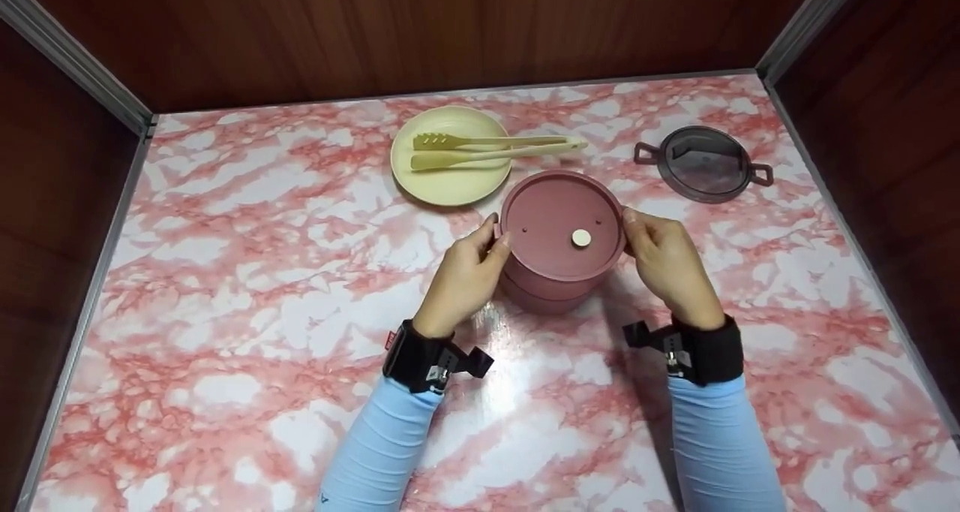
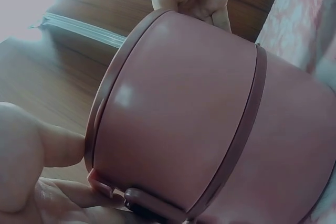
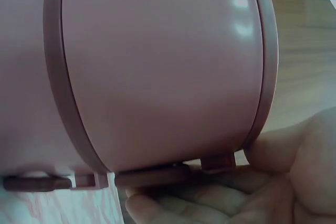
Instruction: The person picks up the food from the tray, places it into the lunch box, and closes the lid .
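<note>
A dull-red stacked pot stands near the middle of the table, with an upper tier on a lower tier. Its flat red lid has a cream knob and two small holes. My left hand grips the upper tier's left side, thumb at the rim and fingers by the folded side handle. On the opposite side my right hand holds the same tier, its thumb against the rim and its fingers under the right side handle.
Behind the pot to the left, a pale yellow plate bears a slotted utensil and a spatula, their handles overhanging it. A dark round glass lid or shallow pan with two handles lies back right. Brown panels border the marbled table.
</note>
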`<state>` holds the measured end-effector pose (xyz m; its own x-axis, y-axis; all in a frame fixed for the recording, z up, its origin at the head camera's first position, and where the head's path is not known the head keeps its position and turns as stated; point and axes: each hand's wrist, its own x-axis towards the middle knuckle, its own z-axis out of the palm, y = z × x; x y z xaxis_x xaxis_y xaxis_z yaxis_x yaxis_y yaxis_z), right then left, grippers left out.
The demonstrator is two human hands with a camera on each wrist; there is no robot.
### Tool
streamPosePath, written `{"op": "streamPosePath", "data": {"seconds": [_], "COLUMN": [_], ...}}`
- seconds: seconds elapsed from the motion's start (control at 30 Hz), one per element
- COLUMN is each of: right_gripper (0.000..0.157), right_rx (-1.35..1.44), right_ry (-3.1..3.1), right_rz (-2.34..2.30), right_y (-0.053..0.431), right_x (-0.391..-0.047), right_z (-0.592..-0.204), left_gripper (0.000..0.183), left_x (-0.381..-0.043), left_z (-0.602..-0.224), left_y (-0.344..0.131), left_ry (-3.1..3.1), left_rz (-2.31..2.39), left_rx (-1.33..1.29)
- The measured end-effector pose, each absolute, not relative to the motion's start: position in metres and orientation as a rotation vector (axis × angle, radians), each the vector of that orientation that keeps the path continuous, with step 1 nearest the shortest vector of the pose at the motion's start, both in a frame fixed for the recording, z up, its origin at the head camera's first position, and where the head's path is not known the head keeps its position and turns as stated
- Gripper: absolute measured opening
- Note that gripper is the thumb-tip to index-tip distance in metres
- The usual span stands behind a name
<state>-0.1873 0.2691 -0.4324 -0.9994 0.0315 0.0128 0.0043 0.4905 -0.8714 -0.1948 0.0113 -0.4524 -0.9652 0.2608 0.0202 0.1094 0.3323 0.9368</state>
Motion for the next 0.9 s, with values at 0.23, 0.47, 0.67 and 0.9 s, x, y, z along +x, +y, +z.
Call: {"op": "streamPosePath", "data": {"seconds": [0.23, 0.47, 0.67, 0.9], "right_gripper": [0.052, 0.052, 0.053, 0.055], "right_rx": [-0.047, -0.018, 0.01, 0.026], "right_ry": [-2.721, -2.686, -2.695, -2.722], "right_rz": [1.5, 1.551, 1.534, 1.515], "right_y": [0.273, 0.277, 0.28, 0.282], "right_x": [-0.192, -0.197, -0.199, -0.199], "right_z": [-0.437, -0.443, -0.445, -0.447], "left_gripper": [0.054, 0.051, 0.05, 0.05], "left_x": [-0.195, -0.196, -0.198, -0.2], "left_z": [-0.455, -0.455, -0.456, -0.461], "left_y": [0.012, 0.01, 0.011, 0.01], "left_ry": [2.448, 2.433, 2.402, 2.378], "left_rz": [1.744, 1.769, 1.801, 1.871], "left_rx": [0.349, 0.306, 0.301, 0.322]}}
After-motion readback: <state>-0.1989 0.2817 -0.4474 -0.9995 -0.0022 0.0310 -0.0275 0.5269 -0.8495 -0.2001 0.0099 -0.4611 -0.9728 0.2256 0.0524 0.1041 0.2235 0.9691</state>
